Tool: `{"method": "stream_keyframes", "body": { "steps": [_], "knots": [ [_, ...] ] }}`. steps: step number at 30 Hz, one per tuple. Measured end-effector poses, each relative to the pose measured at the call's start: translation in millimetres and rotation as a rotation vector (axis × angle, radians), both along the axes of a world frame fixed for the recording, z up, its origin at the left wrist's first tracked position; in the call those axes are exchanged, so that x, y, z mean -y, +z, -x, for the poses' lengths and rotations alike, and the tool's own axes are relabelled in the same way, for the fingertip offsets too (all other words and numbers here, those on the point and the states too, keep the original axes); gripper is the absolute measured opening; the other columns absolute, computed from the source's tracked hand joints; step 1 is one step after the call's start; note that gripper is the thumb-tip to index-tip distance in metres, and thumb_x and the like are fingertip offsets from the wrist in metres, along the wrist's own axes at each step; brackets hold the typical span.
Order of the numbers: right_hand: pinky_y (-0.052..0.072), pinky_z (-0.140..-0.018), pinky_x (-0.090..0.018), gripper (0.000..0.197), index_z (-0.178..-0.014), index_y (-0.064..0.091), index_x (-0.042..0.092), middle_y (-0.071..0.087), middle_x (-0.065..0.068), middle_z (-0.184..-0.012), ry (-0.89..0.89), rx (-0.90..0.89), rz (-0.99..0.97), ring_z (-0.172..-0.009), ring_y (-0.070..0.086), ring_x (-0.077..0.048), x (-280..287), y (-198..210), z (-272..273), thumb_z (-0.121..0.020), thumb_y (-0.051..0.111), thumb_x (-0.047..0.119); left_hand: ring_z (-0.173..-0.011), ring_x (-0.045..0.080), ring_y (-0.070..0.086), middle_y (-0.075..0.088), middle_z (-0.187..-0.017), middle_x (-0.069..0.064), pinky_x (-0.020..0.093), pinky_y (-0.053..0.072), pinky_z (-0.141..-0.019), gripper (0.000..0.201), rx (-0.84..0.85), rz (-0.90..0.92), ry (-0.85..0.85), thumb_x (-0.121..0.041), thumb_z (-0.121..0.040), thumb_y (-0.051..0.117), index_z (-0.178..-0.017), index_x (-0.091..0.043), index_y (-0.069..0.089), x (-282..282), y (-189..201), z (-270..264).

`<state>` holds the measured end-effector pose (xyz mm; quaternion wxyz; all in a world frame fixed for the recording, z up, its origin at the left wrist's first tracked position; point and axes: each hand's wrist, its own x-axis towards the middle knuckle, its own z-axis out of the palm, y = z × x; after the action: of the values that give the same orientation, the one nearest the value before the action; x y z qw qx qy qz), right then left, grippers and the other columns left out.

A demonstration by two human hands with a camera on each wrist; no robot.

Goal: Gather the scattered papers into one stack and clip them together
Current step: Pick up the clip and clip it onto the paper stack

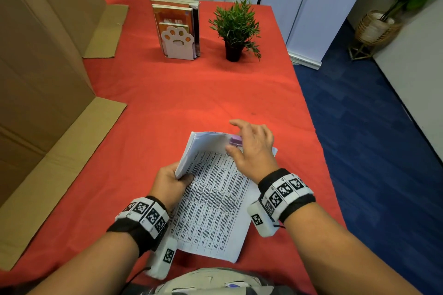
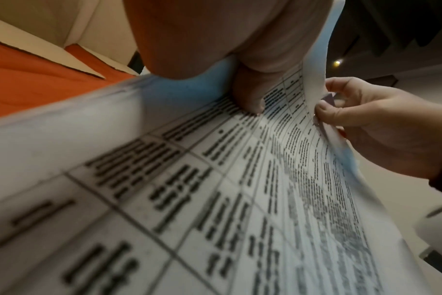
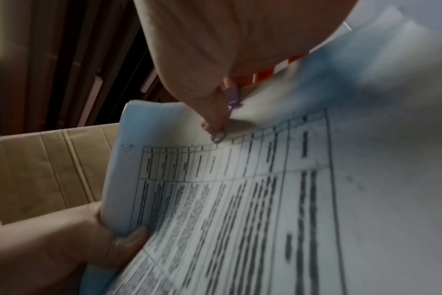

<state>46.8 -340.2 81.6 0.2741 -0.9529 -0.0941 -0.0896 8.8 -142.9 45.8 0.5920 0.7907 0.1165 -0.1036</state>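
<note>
A stack of white papers (image 1: 211, 203) printed with tables lies tilted over the red table, its far end curled upward. My left hand (image 1: 171, 181) grips the stack's left edge, thumb on top of the print (image 2: 247, 99). A purple binder clip (image 1: 236, 140) sits on the far edge of the stack, and my right hand (image 1: 249, 148) pinches it between thumb and fingers. In the right wrist view the purple binder clip (image 3: 232, 97) shows under my finger, its wire loop against the paper (image 3: 240, 199). The left wrist view shows the right hand (image 2: 361, 119) at the paper's (image 2: 215, 199) curled edge.
A red cloth covers the table (image 1: 191, 98). At the back stand books in a paw-shaped bookend (image 1: 178, 31) and a small potted plant (image 1: 236, 29). Large cardboard boxes (image 1: 40, 67) line the left side. Blue carpet (image 1: 383, 151) lies beyond the table's right edge.
</note>
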Motion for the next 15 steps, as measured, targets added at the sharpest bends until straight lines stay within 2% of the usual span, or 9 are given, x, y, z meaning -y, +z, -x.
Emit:
{"method": "stream_keyframes", "body": {
  "steps": [2, 3, 5, 6, 7, 8, 11, 13, 15],
  "knots": [
    [0.005, -0.115, -0.046, 0.069, -0.141, 0.031, 0.026, 0.047, -0.001, -0.137, -0.125, 0.020, -0.004, -0.135, 0.027, -0.021, 1.1, -6.4, 1.6, -0.081, 0.064, 0.027, -0.060, 0.018, 0.048, 0.051, -0.061, 0.004, 0.027, 0.044, -0.058, 0.032, -0.023, 0.021, 0.076, 0.007, -0.082, 0.060, -0.063, -0.018, 0.053, -3.1, -1.1, -3.2],
    [0.003, -0.116, -0.046, 0.076, -0.145, 0.023, 0.026, 0.034, -0.001, -0.148, -0.205, 0.027, -0.044, -0.141, 0.019, -0.020, 0.9, -8.1, 2.5, -0.081, 0.064, 0.024, -0.065, 0.021, 0.050, 0.053, -0.066, 0.009, 0.031, 0.045, -0.060, 0.028, -0.031, 0.028, 0.128, 0.005, -0.082, 0.062, -0.066, -0.016, 0.055, -5.2, -0.8, -6.3],
    [0.008, -0.118, -0.039, 0.085, -0.149, 0.005, 0.023, 0.016, -0.002, -0.156, -0.274, -0.108, -0.294, -0.143, 0.015, -0.016, 1.8, -14.3, 3.5, -0.085, 0.060, 0.015, -0.069, 0.025, 0.057, 0.059, -0.071, 0.007, 0.033, 0.050, -0.064, 0.016, -0.033, 0.042, 0.203, 0.000, -0.082, 0.065, -0.073, -0.013, 0.059, -10.2, 0.8, -14.6],
    [0.015, -0.117, -0.034, 0.084, -0.149, 0.000, 0.022, 0.020, -0.003, -0.155, -0.251, -0.232, -0.478, -0.140, 0.023, -0.013, 2.0, -15.1, 4.7, -0.088, 0.056, 0.012, -0.072, 0.026, 0.060, 0.062, -0.073, 0.005, 0.035, 0.053, -0.069, 0.008, -0.033, 0.064, 0.230, -0.003, -0.082, 0.065, -0.080, -0.010, 0.062, -12.8, 2.5, -19.4],
    [0.024, -0.113, -0.031, 0.080, -0.149, -0.001, 0.022, 0.032, -0.002, -0.148, -0.206, -0.347, -0.613, -0.132, 0.034, -0.011, 2.6, -16.9, 7.0, -0.091, 0.052, 0.011, -0.076, 0.025, 0.062, 0.065, -0.078, 0.003, 0.036, 0.053, -0.075, 0.009, -0.033, 0.084, 0.260, -0.004, -0.082, 0.065, -0.090, -0.008, 0.064, -15.3, 5.5, -23.7],
    [0.031, -0.108, -0.028, 0.071, -0.149, 0.005, 0.021, 0.042, 0.001, -0.140, -0.152, -0.433, -0.640, -0.124, 0.043, -0.011, 3.6, -17.4, 10.3, -0.093, 0.049, 0.013, -0.080, 0.026, 0.063, 0.066, -0.084, 0.004, 0.038, 0.053, -0.080, 0.016, -0.035, 0.099, 0.299, -0.004, -0.083, 0.065, -0.099, -0.006, 0.065, -19.4, 5.5, -28.9],
    [0.047, -0.077, -0.022, 0.035, -0.131, 0.041, 0.018, 0.056, 0.006, -0.111, -0.057, -0.571, -0.467, -0.098, 0.056, -0.013, 5.2, -24.1, 20.3, -0.096, 0.044, 0.017, -0.090, 0.027, 0.064, 0.066, -0.100, 0.010, 0.042, 0.052, -0.088, 0.026, -0.058, 0.130, 0.446, -0.007, -0.083, 0.066, -0.108, -0.005, 0.064, -33.4, 5.0, -42.6],
    [0.050, -0.050, -0.021, 0.017, -0.111, 0.047, 0.021, 0.062, 0.001, -0.091, -0.042, -0.663, -0.509, -0.070, 0.063, -0.015, 4.2, -30.7, 25.0, -0.096, 0.040, 0.014, -0.093, 0.030, 0.065, 0.067, -0.104, 0.009, 0.047, 0.052, -0.091, 0.021, -0.097, 0.153, 0.512, -0.011, -0.082, 0.068, -0.102, -0.011, 0.064, -41.4, -0.4, -46.4],
    [0.041, -0.031, -0.021, 0.017, -0.097, 0.047, 0.023, 0.062, -0.004, -0.071, -0.082, -0.700, -0.576, -0.041, 0.059, -0.012, 5.4, -38.5, 24.2, -0.096, 0.035, 0.010, -0.095, 0.032, 0.066, 0.069, -0.107, 0.009, 0.053, 0.051, -0.090, 0.014, -0.117, 0.221, 0.494, -0.013, -0.082, 0.067, -0.093, -0.020, 0.063, -43.0, -7.8, -47.0]
  ]
}}
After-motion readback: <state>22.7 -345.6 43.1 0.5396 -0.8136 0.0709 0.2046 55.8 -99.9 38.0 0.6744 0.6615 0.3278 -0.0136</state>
